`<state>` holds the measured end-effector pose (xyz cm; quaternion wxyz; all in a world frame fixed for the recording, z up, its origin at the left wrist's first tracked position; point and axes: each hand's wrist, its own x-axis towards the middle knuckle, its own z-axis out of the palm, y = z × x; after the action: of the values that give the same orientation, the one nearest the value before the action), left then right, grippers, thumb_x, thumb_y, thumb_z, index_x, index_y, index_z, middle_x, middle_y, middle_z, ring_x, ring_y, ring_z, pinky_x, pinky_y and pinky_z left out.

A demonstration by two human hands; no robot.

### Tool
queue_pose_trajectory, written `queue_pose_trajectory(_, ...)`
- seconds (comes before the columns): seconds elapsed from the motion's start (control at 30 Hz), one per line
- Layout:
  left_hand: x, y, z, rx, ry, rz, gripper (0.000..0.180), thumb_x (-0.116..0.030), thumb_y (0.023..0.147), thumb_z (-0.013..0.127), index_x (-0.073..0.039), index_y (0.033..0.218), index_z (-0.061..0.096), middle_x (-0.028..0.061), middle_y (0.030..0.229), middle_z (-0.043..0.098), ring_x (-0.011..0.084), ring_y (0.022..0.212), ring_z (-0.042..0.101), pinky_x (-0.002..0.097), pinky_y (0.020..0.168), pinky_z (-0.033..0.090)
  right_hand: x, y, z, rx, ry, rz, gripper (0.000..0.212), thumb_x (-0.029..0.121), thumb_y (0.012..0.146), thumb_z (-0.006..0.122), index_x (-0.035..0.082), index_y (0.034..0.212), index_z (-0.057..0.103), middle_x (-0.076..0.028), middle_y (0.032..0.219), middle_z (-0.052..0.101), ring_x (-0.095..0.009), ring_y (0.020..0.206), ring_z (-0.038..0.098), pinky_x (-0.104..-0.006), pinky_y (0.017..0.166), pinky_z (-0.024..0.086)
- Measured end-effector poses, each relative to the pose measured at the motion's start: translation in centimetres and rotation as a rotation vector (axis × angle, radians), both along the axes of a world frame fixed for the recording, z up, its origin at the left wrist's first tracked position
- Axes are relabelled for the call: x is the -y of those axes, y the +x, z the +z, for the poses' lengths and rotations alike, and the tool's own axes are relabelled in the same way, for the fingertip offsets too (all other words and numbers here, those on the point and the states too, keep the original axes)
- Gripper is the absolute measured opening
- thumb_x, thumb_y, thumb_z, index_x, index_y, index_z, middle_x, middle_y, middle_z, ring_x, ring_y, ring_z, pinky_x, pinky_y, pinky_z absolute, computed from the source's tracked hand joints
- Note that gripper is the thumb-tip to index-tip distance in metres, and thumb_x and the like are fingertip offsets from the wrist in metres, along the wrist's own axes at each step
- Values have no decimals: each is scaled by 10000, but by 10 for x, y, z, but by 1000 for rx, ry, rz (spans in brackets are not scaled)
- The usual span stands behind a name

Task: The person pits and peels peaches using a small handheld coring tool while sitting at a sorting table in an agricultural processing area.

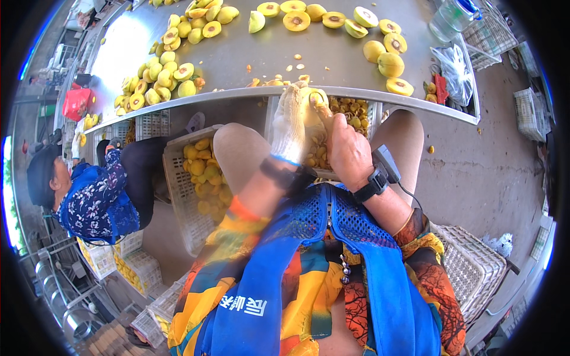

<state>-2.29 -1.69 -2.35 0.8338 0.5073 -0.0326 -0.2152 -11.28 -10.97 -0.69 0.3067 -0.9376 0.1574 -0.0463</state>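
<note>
My left hand (290, 121), in a whitish knitted glove, is closed around a yellow peach half (316, 96) at the table's front edge. My bare right hand (349, 145) grips a short pitting tool (323, 114), its tip against the peach; my fingers hide most of the tool, so its exact shape is unclear. Under the hands, between my knees, a crate holds yellow peach scraps (350, 110). On the metal table (231, 59), cut peach halves (297, 21), several with pits showing, form a loose arc. A larger heap of peach halves (157, 77) lies to the left.
A white crate of yellow peach pieces (205, 172) stands by my left knee. At the table's right end are a plastic bag (454, 74) and a clear jug (454, 21). Another person (98, 190) sits at left. A woven crate (472, 264) stands at my right.
</note>
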Motion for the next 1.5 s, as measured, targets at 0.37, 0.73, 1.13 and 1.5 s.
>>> queue_pose_trajectory(0.37,7,-1,19,7,5,66,204,-100,880,562,-25,1070,557,41,881,593,106,793,571,242,699,486,-7,-3,-12,-8,126,-18,142,26,766,496,-19,852,393,-236,616,558,-415,600,569,-488,536,454)
queue_pose_trajectory(0.73,0,21,4,-33,227,-232,198,-48,828,610,19,1014,607,46,911,629,102,822,580,230,740,478,4,-4,5,-52,302,189,172,39,742,508,-58,828,396,-281,650,539,-451,673,549,-489,585,429)
queue_pose_trajectory(1.13,4,14,1,-373,-120,-109,189,-181,847,611,6,858,583,87,683,580,170,551,543,285,489,453,-5,-3,6,-124,647,72,205,72,776,495,-68,918,448,-207,629,551,-307,556,570,-400,538,460)
queue_pose_trajectory(1.5,12,4,-2,-156,154,5,167,-157,847,609,6,880,604,65,699,603,120,555,541,249,499,444,-19,-10,-9,64,365,58,216,72,756,511,-80,892,439,-255,663,567,-399,617,582,-441,577,467)
